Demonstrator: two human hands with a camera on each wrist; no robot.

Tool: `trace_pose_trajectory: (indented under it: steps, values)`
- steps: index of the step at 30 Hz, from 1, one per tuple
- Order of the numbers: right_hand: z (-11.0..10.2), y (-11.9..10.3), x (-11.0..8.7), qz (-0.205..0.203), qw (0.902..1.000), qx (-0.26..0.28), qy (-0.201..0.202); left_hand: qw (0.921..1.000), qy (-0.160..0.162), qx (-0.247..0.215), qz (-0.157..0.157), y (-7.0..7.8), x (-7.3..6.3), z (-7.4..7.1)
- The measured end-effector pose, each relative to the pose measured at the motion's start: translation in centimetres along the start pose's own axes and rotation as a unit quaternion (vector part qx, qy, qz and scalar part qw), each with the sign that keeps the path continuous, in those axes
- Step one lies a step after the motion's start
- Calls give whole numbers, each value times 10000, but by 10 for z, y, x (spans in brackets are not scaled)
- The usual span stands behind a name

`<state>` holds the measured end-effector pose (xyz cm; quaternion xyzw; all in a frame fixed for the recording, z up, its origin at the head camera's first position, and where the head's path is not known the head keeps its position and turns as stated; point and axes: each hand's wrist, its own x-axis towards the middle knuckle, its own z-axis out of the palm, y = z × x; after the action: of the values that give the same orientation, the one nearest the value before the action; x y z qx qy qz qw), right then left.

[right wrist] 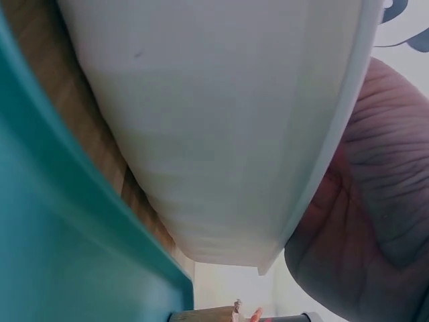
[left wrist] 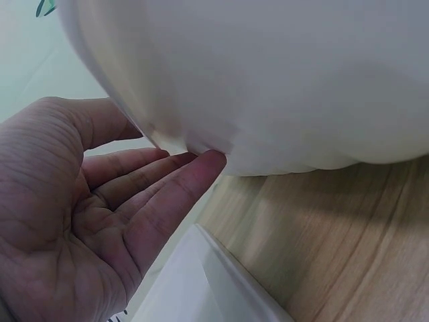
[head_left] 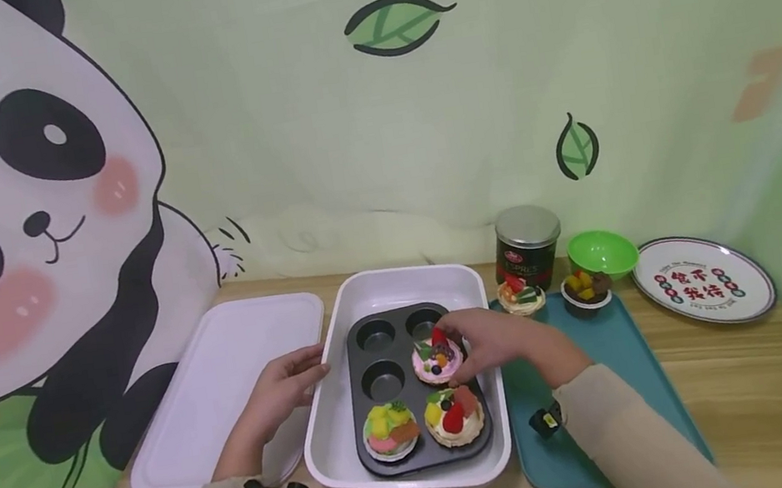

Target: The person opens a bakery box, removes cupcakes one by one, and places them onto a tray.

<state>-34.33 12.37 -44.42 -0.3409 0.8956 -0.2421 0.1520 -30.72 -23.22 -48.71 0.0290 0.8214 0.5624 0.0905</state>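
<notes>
A white deep tray (head_left: 415,483) holds a dark muffin tin (head_left: 429,459) with round cups. My right hand (head_left: 492,338) reaches over the tray's right wall and holds a pink-cream fruit tart (head_left: 437,364) at the tin's right middle cup, thumb and fingers on either side. In the right wrist view, the tray wall hides its fingertips. My left hand (head_left: 289,386) pinches the tray's left rim, with several fingers under it against the outer wall (left wrist: 268,87). At the tin's near end sit a yellow-topped fruit tart (head_left: 390,431) and a strawberry tart (head_left: 453,418).
A teal tray (head_left: 586,383) stands right of the white one, with a fruit tart (head_left: 520,297) and a chocolate cupcake (head_left: 586,291) at its far end. Behind are a lidded can (head_left: 529,253) and green bowl (head_left: 601,253). A printed plate (head_left: 703,280) and white board (head_left: 230,386) flank them.
</notes>
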Motion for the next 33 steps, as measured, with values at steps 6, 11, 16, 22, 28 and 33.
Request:
trace_pose_trajectory:
  steps: [6,11,16,22,28,33]
  values:
    - [4,2,-1,-193,9996,51,193,10000,58,3,-42,-3,1,0]
    - [9,7,-1,-313,9983,-80,482,10000,57,24,-47,-2,1,0]
    - [13,10,0,-264,9971,-284,656,9999,83,37,-67,-2,2,1]
    - [15,9,1,-275,9971,-333,630,9999,122,63,-95,-2,0,1]
    - [14,7,0,-300,9973,-277,604,9999,81,46,-39,-2,-1,2]
    - [14,7,1,-392,9946,-612,739,9999,88,68,1,-1,-1,0]
